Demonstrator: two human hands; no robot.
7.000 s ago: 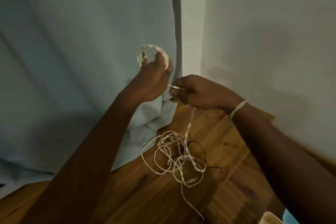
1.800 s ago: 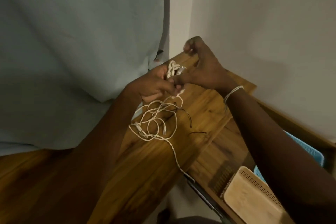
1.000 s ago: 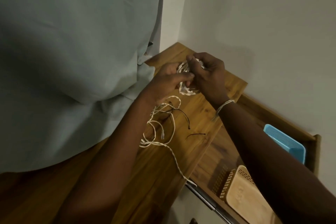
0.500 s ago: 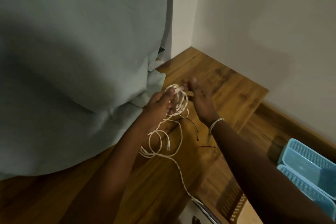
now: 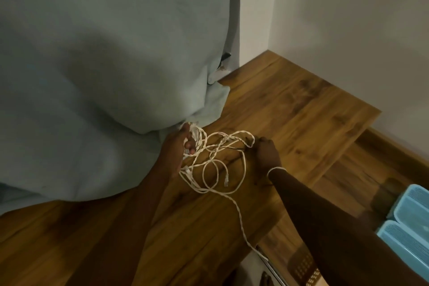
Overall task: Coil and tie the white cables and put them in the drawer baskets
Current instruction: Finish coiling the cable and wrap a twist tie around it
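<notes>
White cables (image 5: 218, 165) lie in loose tangled loops on the wooden tabletop (image 5: 301, 109), strung between both hands. Left hand (image 5: 180, 146): fingers curled round a small bundle of coils, just beside the pale blue cloth (image 5: 104, 76) draped at far left. Right hand (image 5: 267, 150): fingers pinched together on a thin dark tie (hard to make out) where a cable loop ends. One strand trails near, over the table's edge. Blue baskets (image 5: 408, 223) sit at near right.

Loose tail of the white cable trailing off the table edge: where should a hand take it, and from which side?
Pinch the white cable on its straight run across the wooden table, coming from above. It lies single and flat there, apart from the tangled loops; its end hangs past the edge.
</notes>
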